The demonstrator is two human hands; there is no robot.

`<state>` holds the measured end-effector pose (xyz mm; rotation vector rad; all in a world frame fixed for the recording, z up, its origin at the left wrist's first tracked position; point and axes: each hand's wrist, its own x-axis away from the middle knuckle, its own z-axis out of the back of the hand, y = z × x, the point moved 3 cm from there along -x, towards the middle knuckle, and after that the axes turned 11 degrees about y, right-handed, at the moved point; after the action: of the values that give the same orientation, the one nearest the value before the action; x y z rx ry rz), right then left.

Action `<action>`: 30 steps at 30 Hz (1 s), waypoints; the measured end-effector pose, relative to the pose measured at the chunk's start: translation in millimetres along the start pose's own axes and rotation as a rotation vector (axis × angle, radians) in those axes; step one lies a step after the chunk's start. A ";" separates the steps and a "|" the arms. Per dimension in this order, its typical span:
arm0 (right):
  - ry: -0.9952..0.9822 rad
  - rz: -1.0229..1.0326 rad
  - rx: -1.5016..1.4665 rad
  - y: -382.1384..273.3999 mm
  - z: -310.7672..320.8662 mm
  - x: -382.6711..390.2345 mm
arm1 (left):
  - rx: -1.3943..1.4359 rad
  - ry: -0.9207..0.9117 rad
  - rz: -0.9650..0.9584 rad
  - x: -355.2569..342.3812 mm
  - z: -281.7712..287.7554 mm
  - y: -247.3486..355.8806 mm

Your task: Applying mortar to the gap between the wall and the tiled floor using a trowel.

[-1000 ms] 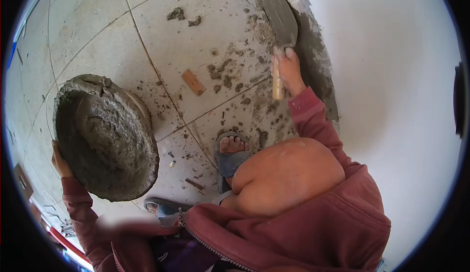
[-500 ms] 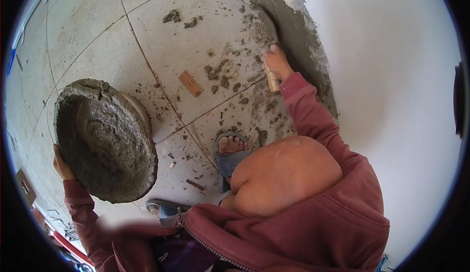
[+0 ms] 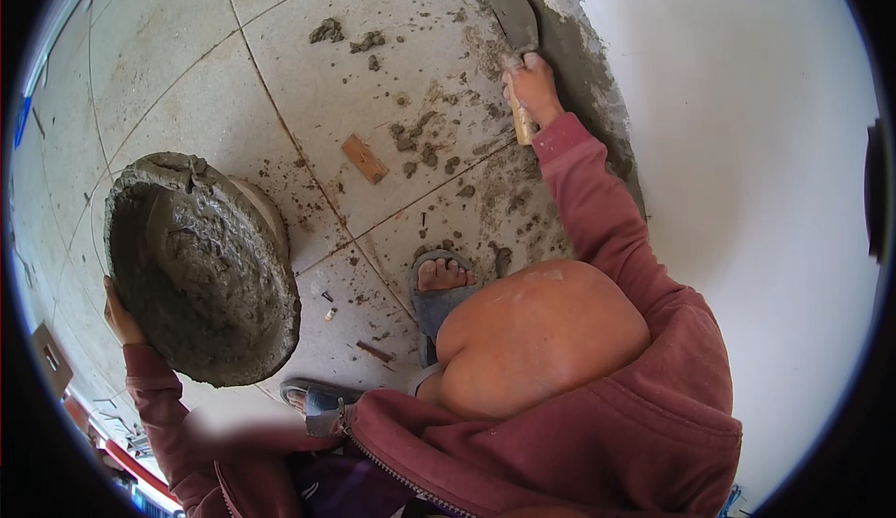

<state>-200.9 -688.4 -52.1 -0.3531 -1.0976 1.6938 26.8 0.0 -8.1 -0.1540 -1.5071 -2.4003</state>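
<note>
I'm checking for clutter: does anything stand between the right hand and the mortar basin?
Only low debris: mortar clumps and a flat brown piece lie on the floor between the right hand and the basin. Nothing taller is visible between them.

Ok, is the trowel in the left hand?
No, the right hand grips the trowel by its handle, while the left hand is at the side of the mortar-coated basin.

Head camera: left fisheye of a head-worn pair, directed downward at near range. Position: above and to the right of the mortar basin [image 3: 131,247]. Coverage: tiled floor [image 3: 308,79] around the basin, white wall [image 3: 747,238] well to its right.
</note>
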 end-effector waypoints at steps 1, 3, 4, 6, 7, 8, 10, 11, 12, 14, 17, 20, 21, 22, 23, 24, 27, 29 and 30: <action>-0.002 0.001 0.001 -2.8 0.9 7.3 | -0.006 0.003 0.007 0.6 -1.4 0.3; 0.028 -0.019 -0.093 -4.1 8.4 23.4 | -0.010 0.007 0.016 0.0 -4.7 2.1; 0.065 -0.027 -0.057 1.7 11.7 30.3 | -0.009 -0.005 0.015 0.5 -5.8 2.5; 0.078 -0.017 -0.046 1.0 18.2 47.0 | -0.011 -0.014 0.020 0.9 -4.1 0.8; 0.096 -0.009 -0.038 1.4 21.0 52.6 | -0.011 -0.010 0.012 1.1 -1.7 -0.4; 0.096 0.024 -0.019 5.8 22.4 53.6 | -0.011 -0.007 0.004 1.3 0.8 -1.8; 0.133 0.082 -0.054 8.1 25.3 61.6 | -0.003 -0.008 -0.016 -0.8 0.8 -2.3; 0.168 0.141 -0.094 8.2 27.1 65.4 | 0.003 -0.008 -0.026 -1.4 1.2 -1.9; 0.170 0.144 -0.090 11.5 28.0 67.5 | 0.006 -0.010 -0.023 -0.3 -2.0 1.0; 0.102 0.259 0.079 15.6 26.8 69.5 | 0.067 -0.049 0.059 5.6 -10.8 8.6; 0.054 0.151 0.100 24.8 19.3 60.3 | 0.108 -0.039 0.084 6.1 -13.9 8.7; -0.003 -0.030 -0.010 8.2 9.9 51.4 | -0.064 0.026 -0.068 -0.8 3.8 -3.9; 0.001 -0.028 -0.012 5.3 7.5 47.7 | -0.061 0.024 -0.071 -1.3 2.0 -3.2; -0.025 -0.033 -0.041 2.9 3.3 45.0 | -0.014 0.012 -0.018 -1.8 -0.2 -3.5; -0.050 -0.038 -0.071 1.1 -0.5 42.6 | 0.033 -0.001 0.035 -2.2 -2.4 -3.6; -0.047 -0.038 -0.073 1.0 -3.6 39.9 | 0.033 -0.003 0.033 -1.4 -3.2 -2.1; -0.091 -0.041 -0.042 0.7 -7.0 32.6 | 0.038 -0.010 0.027 -0.4 -3.9 0.5; -0.008 -0.003 -0.145 -7.6 7.1 28.6 | 0.004 0.038 0.018 -1.7 0.3 -4.1; 0.018 -0.010 -0.099 -7.2 13.9 30.8 | 0.002 0.039 0.015 -1.9 -0.2 -2.3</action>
<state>-218.9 -668.2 -30.7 -0.4234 -1.1704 1.6281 27.9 1.1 -10.7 -0.1168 -1.4855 -2.3758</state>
